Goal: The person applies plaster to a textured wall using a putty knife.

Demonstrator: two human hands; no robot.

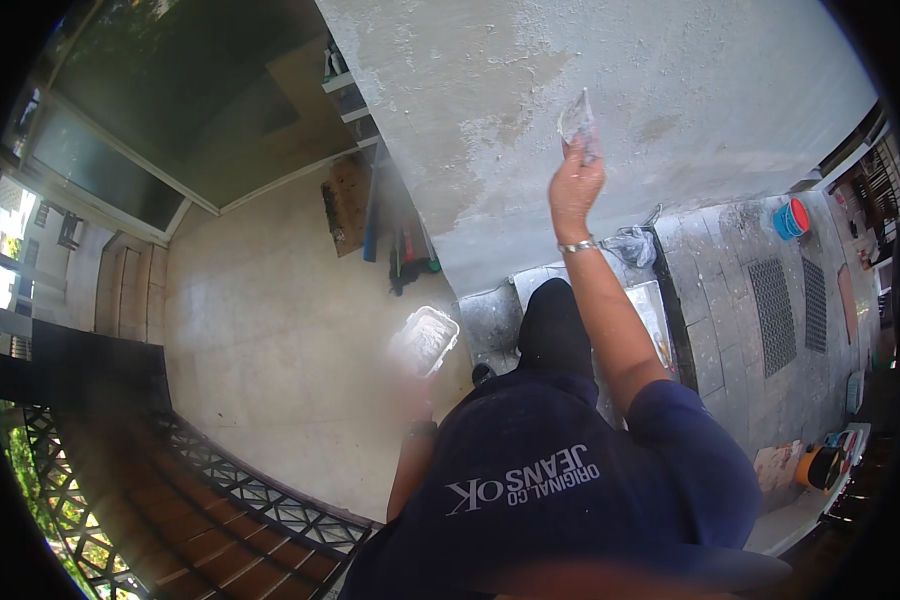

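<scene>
My right hand (576, 195), a metal-banded watch on its wrist, is raised to the wall (670, 90) and closed round a putty knife. White paste smears the pointed blade of the putty knife (576, 118), which is at the wall; I cannot tell whether it touches. Patches of wet-looking white coating and bare grey show on the wall. Low on the left, my left hand (410, 397) is blurred by a smudge. It appears to grip a white plastic tray (428, 342) with white paste inside, held out over the pale floor.
A plastic bag (632, 246) lies at the wall's foot. A blue bucket with a red rim (791, 219) and dark mats (773, 315) are on the paving at right. Brushes (408, 262) lean at the wall's left edge; a metal railing (260, 490) runs lower left.
</scene>
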